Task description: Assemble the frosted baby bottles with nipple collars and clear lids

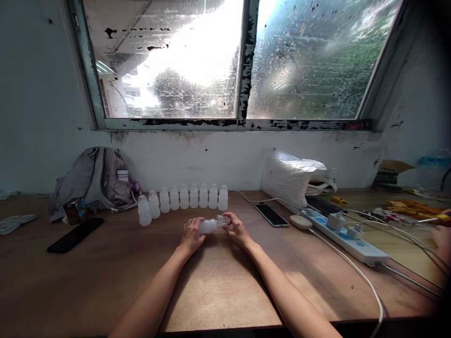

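Observation:
A frosted white baby bottle (208, 227) lies on its side between my hands, just above or on the wooden table. My left hand (192, 234) wraps round its base end. At the other end, the fingers of my right hand (237, 228) close on the clear cap (221, 220). Whether the cap is seated on the bottle or slightly apart, I cannot tell. Behind my hands stands a curved row of several similar bottles with clear caps, upright, from the nearest bottle (144, 211) at the left to the last bottle (223, 198) at the right.
To the left are a black phone (75, 235), a small carton (75, 211) and a grey backpack (95, 180). On the right lie another phone (271, 214), a round charger (300, 222), a power strip (352, 241) with trailing cables, and a white padded bag (287, 178). Another person's hand (442, 237) shows at the far right.

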A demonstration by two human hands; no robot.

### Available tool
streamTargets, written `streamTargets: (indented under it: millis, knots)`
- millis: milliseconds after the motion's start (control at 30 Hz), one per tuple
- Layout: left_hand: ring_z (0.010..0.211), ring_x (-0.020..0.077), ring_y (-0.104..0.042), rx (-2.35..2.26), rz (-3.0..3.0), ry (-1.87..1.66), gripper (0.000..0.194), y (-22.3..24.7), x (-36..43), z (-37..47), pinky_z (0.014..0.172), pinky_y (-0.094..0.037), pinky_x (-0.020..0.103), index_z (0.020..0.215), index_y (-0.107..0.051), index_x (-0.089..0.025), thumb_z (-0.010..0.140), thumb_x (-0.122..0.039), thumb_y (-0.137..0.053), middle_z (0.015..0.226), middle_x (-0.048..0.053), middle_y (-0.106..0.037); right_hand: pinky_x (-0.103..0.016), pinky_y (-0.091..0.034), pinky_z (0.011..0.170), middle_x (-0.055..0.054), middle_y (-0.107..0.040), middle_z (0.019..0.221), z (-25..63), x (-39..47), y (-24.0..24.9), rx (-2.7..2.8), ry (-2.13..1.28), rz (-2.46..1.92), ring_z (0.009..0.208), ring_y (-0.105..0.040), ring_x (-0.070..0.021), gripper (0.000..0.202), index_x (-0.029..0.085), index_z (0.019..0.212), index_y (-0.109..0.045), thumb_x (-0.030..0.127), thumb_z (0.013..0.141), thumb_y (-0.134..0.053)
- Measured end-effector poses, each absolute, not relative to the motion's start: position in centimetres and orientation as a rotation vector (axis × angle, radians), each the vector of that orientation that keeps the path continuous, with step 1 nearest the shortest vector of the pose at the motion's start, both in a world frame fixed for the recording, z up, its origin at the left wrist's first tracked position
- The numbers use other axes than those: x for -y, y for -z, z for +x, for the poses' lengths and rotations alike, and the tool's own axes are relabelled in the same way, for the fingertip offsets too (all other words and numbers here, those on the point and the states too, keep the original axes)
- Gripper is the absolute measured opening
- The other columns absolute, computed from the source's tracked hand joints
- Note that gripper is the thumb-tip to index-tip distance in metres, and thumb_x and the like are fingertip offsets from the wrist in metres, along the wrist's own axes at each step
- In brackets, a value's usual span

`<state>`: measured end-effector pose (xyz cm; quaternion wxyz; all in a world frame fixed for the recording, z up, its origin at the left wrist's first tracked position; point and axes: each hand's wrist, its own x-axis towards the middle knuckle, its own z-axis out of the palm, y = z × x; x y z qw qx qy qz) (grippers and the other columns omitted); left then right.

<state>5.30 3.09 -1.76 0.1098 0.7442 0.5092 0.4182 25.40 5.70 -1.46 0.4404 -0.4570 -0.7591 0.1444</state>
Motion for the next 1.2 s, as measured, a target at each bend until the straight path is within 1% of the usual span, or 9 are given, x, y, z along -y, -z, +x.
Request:
streamTargets:
  millis: [267, 400, 500, 667, 767, 833, 967, 1100, 1200]
  knots:
    - [0.099, 0.0245, -0.045, -1.331, 2.211, -1.268, 0.045, 2.0, -4.3, 4.5, 0.089, -0.033, 0.036, 0.105, -0.057, -0.024, 0.061, -0.023, -0.066, 0.103, 0.006, -0.052, -0.027, -0.041, 0.071, -0.005, -0.057, 0.095, 24.8, -5.0, 1.2, 1.899, -0.475, -1.120, 0.076, -0.051, -0.0152, 0.034, 0.017, 0.097, -0.055, 0.016, 0.063, -0.051]
    - [0.097, 0.0256, -0.045, -1.244, 2.232, -1.239, 0.045, 1.8, -4.9, 3.9, 0.090, -0.034, 0.039, 0.103, -0.059, -0.025, 0.059, -0.026, -0.068, 0.098, 0.006, -0.055, -0.027, -0.041, 0.064, -0.004, -0.059, 0.083, 24.0, -5.1, 1.3, 1.728, -0.625, -1.155, 0.068, -0.051, -0.0151, 0.024, 0.017, 0.088, -0.058, 0.032, 0.072, -0.048]
    - [0.095, 0.0253, -0.047, -1.166, 2.282, -1.202, 0.047, 1.5, -4.7, 3.7, 0.087, -0.036, 0.037, 0.105, -0.058, -0.027, 0.060, -0.029, -0.068, 0.096, 0.006, -0.056, -0.026, -0.038, 0.059, -0.003, -0.056, 0.069, 23.5, -5.4, 1.3, 1.611, -0.672, -1.159, 0.064, -0.050, -0.0157, 0.032, 0.017, 0.074, -0.057, 0.045, 0.077, -0.041]
    - [0.089, 0.0256, -0.050, -1.012, 2.409, -1.138, 0.049, 1.3, -3.9, 3.4, 0.080, -0.040, 0.037, 0.110, -0.056, -0.028, 0.063, -0.039, -0.065, 0.096, 0.008, -0.059, -0.024, -0.032, 0.050, 0.000, -0.049, 0.057, 23.1, -5.7, 1.4, 1.646, -0.871, -1.111, 0.054, -0.043, -0.0127, 0.041, 0.015, 0.061, -0.053, 0.051, 0.077, -0.040]
    - [0.085, 0.0252, -0.052, -0.988, 2.415, -1.127, 0.049, 1.2, -3.8, 3.3, 0.076, -0.042, 0.035, 0.109, -0.057, -0.028, 0.063, -0.042, -0.064, 0.092, 0.008, -0.059, -0.024, -0.033, 0.051, -0.001, -0.050, 0.060, 23.0, -5.5, 1.3, 1.675, -0.942, -1.095, 0.056, -0.043, -0.0128, 0.038, 0.016, 0.064, -0.053, 0.050, 0.078, -0.041]
    - [0.084, 0.0248, -0.052, -1.005, 2.447, -1.092, 0.049, 1.2, -3.9, 3.2, 0.074, -0.042, 0.035, 0.109, -0.057, -0.027, 0.063, -0.043, -0.064, 0.091, 0.008, -0.059, -0.024, -0.035, 0.053, -0.001, -0.051, 0.067, 23.0, -5.3, 1.1, 1.666, -0.945, -1.087, 0.061, -0.045, -0.0134, 0.031, 0.017, 0.076, -0.054, 0.047, 0.078, -0.043]
    - [0.080, 0.0233, -0.053, -0.982, 2.546, -1.017, 0.049, 1.1, -4.1, 3.2, 0.070, -0.044, 0.033, 0.109, -0.056, -0.024, 0.065, -0.044, -0.061, 0.089, 0.009, -0.059, -0.022, -0.035, 0.052, 0.002, -0.047, 0.065, 22.9, -4.9, 0.8, 1.683, -1.030, -1.069, 0.059, -0.044, -0.0121, 0.029, 0.022, 0.100, -0.045, 0.041, 0.079, -0.044]
    - [0.075, 0.0221, -0.054, -0.939, 2.569, -1.010, 0.049, 0.7, -3.7, 3.2, 0.065, -0.045, 0.031, 0.109, -0.056, -0.022, 0.065, -0.042, -0.061, 0.084, 0.009, -0.059, -0.024, -0.038, 0.057, 0.001, -0.049, 0.071, 22.6, -4.5, 0.6, 1.696, -1.084, -1.064, 0.062, -0.045, -0.0126, 0.029, 0.024, 0.105, -0.041, 0.039, 0.081, -0.040]
    - [0.068, 0.0212, -0.054, -0.913, 2.589, -1.048, 0.048, 0.5, -3.4, 3.2, 0.060, -0.045, 0.031, 0.108, -0.057, -0.020, 0.064, -0.040, -0.062, 0.078, 0.009, -0.060, -0.027, -0.040, 0.068, -0.001, -0.051, 0.079, 22.3, -3.9, 0.7, 1.627, -1.114, -1.043, 0.071, -0.049, -0.0148, 0.026, 0.026, 0.105, -0.042, 0.038, 0.082, -0.037]
